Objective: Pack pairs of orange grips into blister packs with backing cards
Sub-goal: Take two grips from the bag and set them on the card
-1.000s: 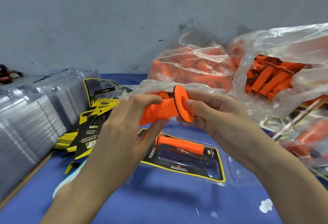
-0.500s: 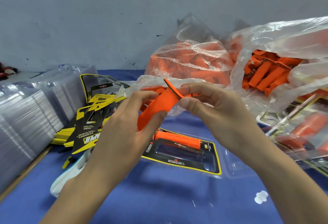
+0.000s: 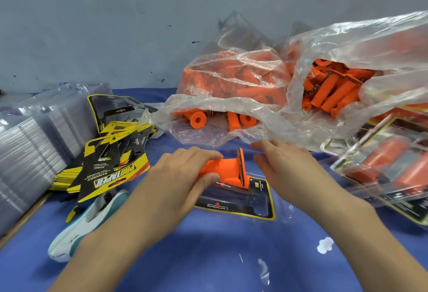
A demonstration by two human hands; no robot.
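Left hand (image 3: 185,176): clasped round the barrel of one orange grip (image 3: 225,167), thumb under, fingers over. The grip is held low and tilted, its flange (image 3: 240,165) turned toward the right hand, probably so that it can be lined up with a cavity.

Directly beneath both hands an open blister pack (image 3: 281,208) is laid flat on the blue cloth (image 3: 208,257), with a backing card (image 3: 259,208) seen through it. Whether a first grip is already seated in it cannot be told; that spot is covered by the held grip.

Right hand (image 3: 287,171): released, fingers loosely extended, nothing held. It is poised just beside the flange, apparently ready to guide or press.

Supplies are arranged within reach, it is judged:
- two bags of loose grips (image 3: 231,78) just beyond the fingertips, mouths open toward the hands
- spare cards (image 3: 111,173) outside the left hand
- stacked clear shells (image 3: 30,152) further out on that side
- filled packs (image 3: 382,176) set aside outside the right hand

Step in hand: seating this grip.
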